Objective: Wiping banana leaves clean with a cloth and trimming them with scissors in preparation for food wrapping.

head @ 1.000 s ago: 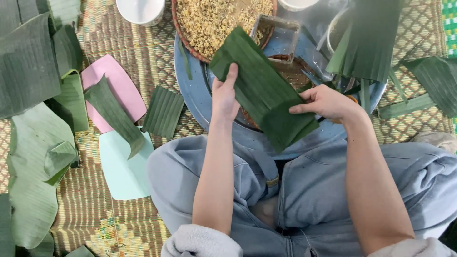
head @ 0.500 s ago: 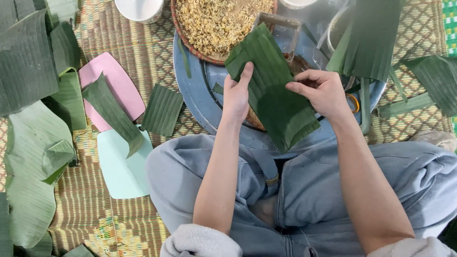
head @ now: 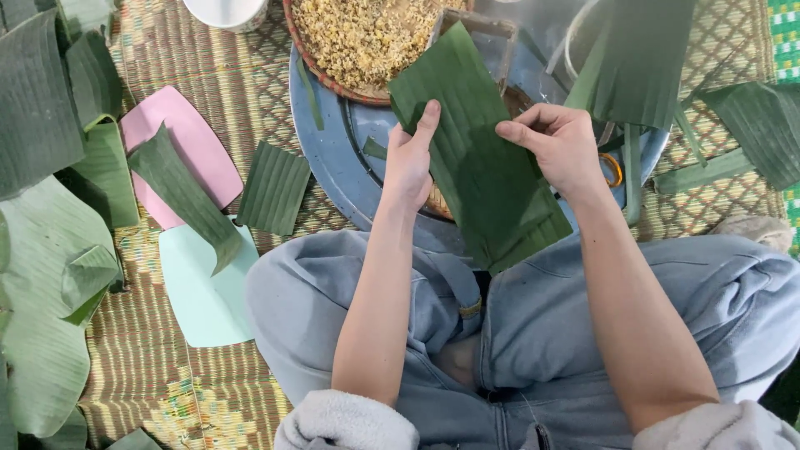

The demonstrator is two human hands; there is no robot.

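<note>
Two bare hands hold one long strip of banana leaf above the person's lap, over the near edge of a round blue-grey metal tray. The left hand lies along the strip's left edge, its fingers stretched flat on the leaf face and pointing away from the body, the thumb hidden behind the leaf. The right hand grips the right edge, its fingers curled and pinched onto the leaf. The strip runs slantwise from upper left to lower right, its far end reaching over a woven basket of pale yellow grain and its near end hanging over the grey-blue trousers.

The tray sits on a woven straw mat, which serves as the working surface. Left of the tray a short ribbed leaf piece lies flat on the mat. Further left a pink cutting board and a pale mint cutting board lie just beside each other, with a narrow folded leaf strip laid across both. Large whole leaves are piled along the left edge of the mat. At the upper right more dark leaf pieces overlap the tray's far rim. A white bowl shows at the top edge, cut off by the frame.
</note>
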